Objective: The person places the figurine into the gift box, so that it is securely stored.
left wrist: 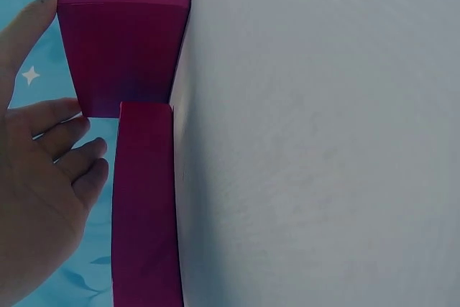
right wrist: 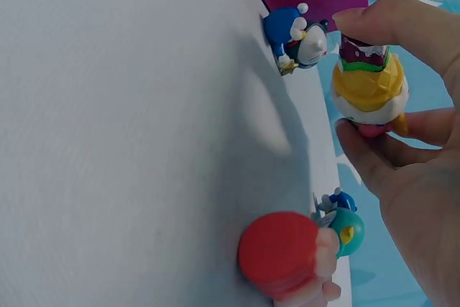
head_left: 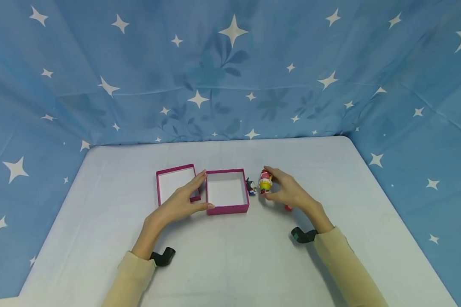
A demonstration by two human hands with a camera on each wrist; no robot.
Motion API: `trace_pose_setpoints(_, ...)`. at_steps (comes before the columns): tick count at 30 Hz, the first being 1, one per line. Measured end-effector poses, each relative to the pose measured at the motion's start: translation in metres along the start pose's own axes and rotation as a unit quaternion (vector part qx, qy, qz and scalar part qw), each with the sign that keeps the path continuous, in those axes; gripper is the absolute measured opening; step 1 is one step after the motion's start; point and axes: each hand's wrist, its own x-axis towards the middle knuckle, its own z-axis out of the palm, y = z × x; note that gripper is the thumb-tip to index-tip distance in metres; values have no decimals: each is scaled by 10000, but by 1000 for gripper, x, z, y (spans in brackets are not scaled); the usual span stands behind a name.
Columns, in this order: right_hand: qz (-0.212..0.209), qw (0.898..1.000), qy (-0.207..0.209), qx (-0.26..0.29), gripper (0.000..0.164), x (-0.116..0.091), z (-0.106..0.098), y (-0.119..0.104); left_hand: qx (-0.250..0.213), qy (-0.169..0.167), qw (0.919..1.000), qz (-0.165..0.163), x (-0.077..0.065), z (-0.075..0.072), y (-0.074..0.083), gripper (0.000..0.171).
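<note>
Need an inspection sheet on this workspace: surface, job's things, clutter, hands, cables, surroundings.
Surface: white tabletop, faint creases.
Job's things: magenta box, open side up, white inside; magenta lid to its left; blue-and-black figurine beside the box's right wall; red-based figurine and teal figurine nearer the right wrist.
Clutter: nothing seen.
Left hand: thumb and fingertip touch the box's left corners.
Right hand: pinches the yellow-and-white figurine.
Cables: nothing seen.
Surroundings: blue star-patterned curtain behind and at both sides.
</note>
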Motion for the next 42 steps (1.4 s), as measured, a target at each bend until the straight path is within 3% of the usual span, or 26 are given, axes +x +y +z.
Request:
trace_pose_setpoints(7, 120, 9997, 58, 228, 91, 1, 0, -6, 11, 4, 10000, 29, 2, 1, -1, 104)
trace_pose_setpoints(21, -171, 9989, 185, 392, 85, 12, 1, -31, 8, 36, 10000, -8, -1, -1, -1, 104)
trace_pose_setpoints(33, -484, 9929, 64, 1086, 85, 18, 4, -41, 71, 2, 10000, 45, 1, 0, -1, 105)
trace_pose_setpoints(42, -788, 9904, -31, 1137, 85, 25, 6, -49, 76, -22, 10000, -19, 1, 1, -1, 104)
